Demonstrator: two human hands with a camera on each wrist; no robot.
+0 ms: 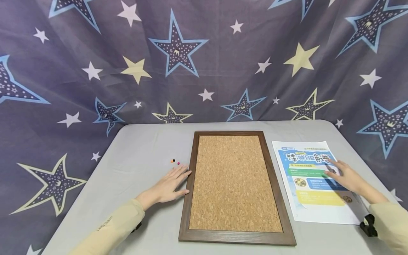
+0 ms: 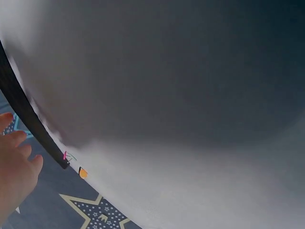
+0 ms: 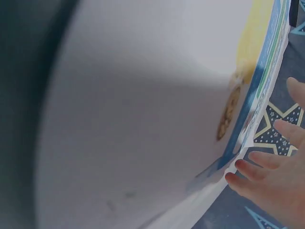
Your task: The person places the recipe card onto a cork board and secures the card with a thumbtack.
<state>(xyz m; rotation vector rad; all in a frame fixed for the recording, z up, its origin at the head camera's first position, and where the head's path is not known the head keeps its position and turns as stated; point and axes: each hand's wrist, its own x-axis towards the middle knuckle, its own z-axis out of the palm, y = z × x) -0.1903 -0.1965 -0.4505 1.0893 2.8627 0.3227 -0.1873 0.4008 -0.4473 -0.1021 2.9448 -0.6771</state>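
Note:
A cork board [image 1: 236,184] with a dark brown wooden frame lies flat on the table. My left hand [image 1: 170,184] rests at its left edge, fingers spread, thumb and index finger at the frame. Just beyond those fingertips lie several small push pins [image 1: 178,163]; pink and orange ones [image 2: 83,172] show in the left wrist view. To the right of the board is a printed poster sheet [image 1: 318,214] with blue, green and yellow blocks. Over its right side is my right hand [image 1: 349,177], fingers extended and holding nothing; whether it touches the paper I cannot tell.
A light grey cloth covers the table [image 1: 143,141]. Behind and on both sides hangs a dark curtain [image 1: 220,71] patterned with stars. A black band [image 1: 369,225] sits at the right wrist.

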